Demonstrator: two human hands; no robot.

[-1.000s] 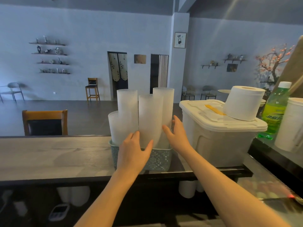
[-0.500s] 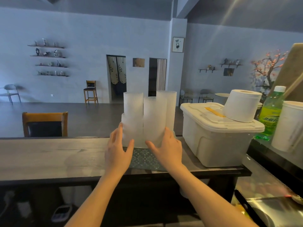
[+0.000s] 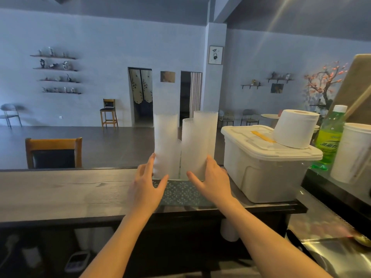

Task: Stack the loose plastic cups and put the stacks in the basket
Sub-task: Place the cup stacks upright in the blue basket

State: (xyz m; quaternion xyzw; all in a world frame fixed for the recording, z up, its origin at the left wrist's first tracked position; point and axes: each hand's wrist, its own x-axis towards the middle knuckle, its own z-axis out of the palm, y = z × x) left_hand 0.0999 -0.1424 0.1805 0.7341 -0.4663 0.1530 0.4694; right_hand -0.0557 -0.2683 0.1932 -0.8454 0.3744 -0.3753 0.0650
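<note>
A dim, grey-walled room with shelves and chairs lies behind a long dark wooden counter [image 3: 60, 189]. Near the counter's front edge, toward its right end, stands a small teal patterned plastic basket [image 3: 180, 192], and upright in it are several tall stacks of translucent ribbed plastic cups [image 3: 197, 145], close together, with one shorter stack between the taller ones. The left hand [image 3: 143, 189] rests against the basket's left side, fingers straight and spread, fingertips touching the leftmost stack. The right hand [image 3: 213, 180] does likewise on the right, fingers extended against the rightmost stack; neither hand curls round anything. Just right of the basket sits a white lidded plastic storage box [image 3: 261, 169] with a white paper roll [image 3: 295, 128] on its lid. Beyond, at the counter's right end, stands a green plastic bottle [image 3: 329, 137].
</note>
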